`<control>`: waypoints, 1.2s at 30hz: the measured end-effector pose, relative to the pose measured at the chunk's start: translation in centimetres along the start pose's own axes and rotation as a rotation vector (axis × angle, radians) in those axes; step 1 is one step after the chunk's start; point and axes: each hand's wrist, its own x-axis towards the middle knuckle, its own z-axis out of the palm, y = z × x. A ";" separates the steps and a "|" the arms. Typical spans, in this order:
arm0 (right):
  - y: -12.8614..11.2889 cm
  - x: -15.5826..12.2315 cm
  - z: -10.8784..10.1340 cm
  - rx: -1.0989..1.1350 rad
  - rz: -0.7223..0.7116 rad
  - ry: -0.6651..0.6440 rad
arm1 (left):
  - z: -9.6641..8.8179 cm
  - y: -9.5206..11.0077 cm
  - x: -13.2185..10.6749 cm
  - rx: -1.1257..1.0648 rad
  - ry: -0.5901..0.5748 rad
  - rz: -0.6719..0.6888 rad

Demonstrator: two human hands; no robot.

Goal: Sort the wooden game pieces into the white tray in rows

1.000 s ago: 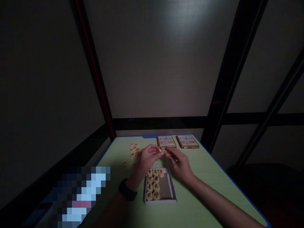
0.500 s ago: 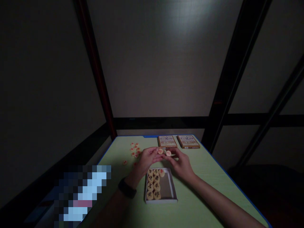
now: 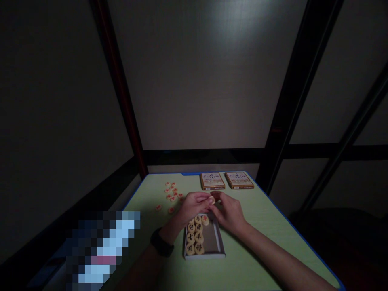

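Note:
My left hand (image 3: 196,207) and my right hand (image 3: 229,210) meet above the far edge of an open box tray (image 3: 212,238). Between their fingertips is a round xiangqi piece (image 3: 212,200), which both hands pinch; its face is mostly hidden. Two columns of pieces with black characters, such as this black piece (image 3: 199,237), lie in the left part of the tray. One red-marked piece (image 3: 205,220) sits at the top of the third column. Left of my left hand, several red xiangqi pieces (image 3: 172,189) lie scattered on the table.
Two closed xiangqi boxes, a left one (image 3: 212,181) and a right one (image 3: 239,180), lie at the back of the green table (image 3: 257,258). Dark panelled walls stand behind and beside it. A pixelated patch covers the area at lower left.
My hands have come together and slightly lower, towards the tray. Two red pieces showed apart at the fingertips before; now only one shows between them.

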 end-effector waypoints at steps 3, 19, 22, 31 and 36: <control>0.0 0.0 0.1 0.018 -0.021 -0.012 | -0.1 -0.1 0.1 -0.001 0.004 0.029; 0.1 0.7 0.3 0.319 -0.065 0.168 | -0.8 0.8 -0.5 -0.204 -0.163 -0.046; -0.4 0.9 0.1 0.428 0.006 0.193 | -0.8 0.9 -0.5 -0.273 -0.188 -0.050; -1.3 1.2 -1.0 0.504 0.015 0.352 | -0.7 1.3 -0.5 -0.374 -0.196 -0.008; -1.4 1.0 -0.9 0.444 -0.044 0.342 | -0.8 1.1 -0.6 -0.361 -0.214 -0.023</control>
